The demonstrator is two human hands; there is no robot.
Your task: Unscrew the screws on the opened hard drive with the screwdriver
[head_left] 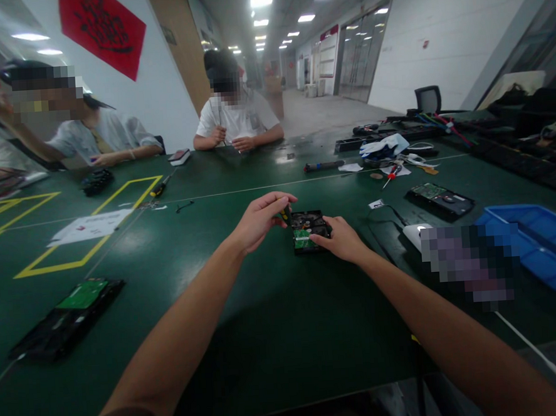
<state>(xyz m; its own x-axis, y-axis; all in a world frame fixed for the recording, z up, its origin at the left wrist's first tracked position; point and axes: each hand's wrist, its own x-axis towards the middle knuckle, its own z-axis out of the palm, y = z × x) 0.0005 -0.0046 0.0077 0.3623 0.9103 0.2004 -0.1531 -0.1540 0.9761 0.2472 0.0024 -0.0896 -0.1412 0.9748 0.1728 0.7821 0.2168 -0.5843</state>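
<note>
On the green surface (pixel 285 333), far to the left of the middle drive (pixel 308 242) and nearer to the viewer, lies the left drive (pixel 68 318), its green board facing up. White papers (pixel 91 227) are also well to the left of the middle drive, and beyond them lies a screwdriver (pixel 160 187). A co-worker (pixel 237 119) sits behind the middle drive, slightly left. The left hand (pixel 264 220) pinches a small yellow and dark tool (pixel 285 216) at the left edge of the middle drive. The right hand (pixel 341 238) grips this drive from its right side, thumb on top. Further right of it come the right drive (pixel 440 199) and a blue tray (pixel 552 260).
</note>
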